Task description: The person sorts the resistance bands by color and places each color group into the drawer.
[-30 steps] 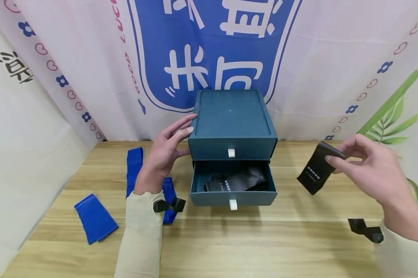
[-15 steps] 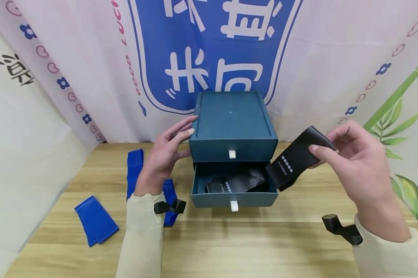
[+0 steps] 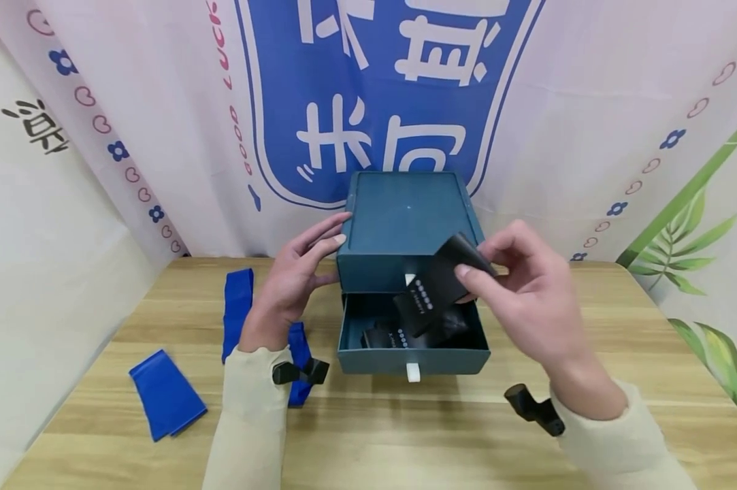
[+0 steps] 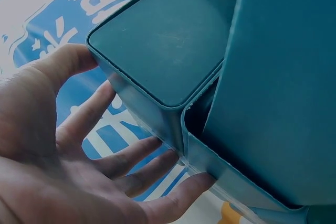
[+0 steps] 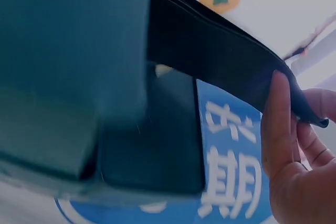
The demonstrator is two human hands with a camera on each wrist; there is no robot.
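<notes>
My right hand (image 3: 530, 296) pinches a folded black resistance band (image 3: 438, 289) with white dots and lettering, holding it above the open lower drawer (image 3: 414, 363). Inside that drawer lies another black band (image 3: 383, 336), partly covered by the held one. The dark teal two-drawer box (image 3: 407, 211) has its upper drawer closed. My left hand (image 3: 285, 282) rests against the box's left side. In the left wrist view the fingers of the left hand (image 4: 89, 145) spread along the box wall. The right wrist view shows the held band (image 5: 210, 45) stretching from the fingertips toward the drawer.
A folded blue band (image 3: 167, 395) lies on the wooden table (image 3: 368, 435) at the left. Another blue band (image 3: 238, 306) lies partly behind the left forearm. A printed curtain (image 3: 546, 136) hangs directly behind the box.
My right hand has carried the black band leftward from the right of the box to over the lower drawer. The left hand has stayed against the box.
</notes>
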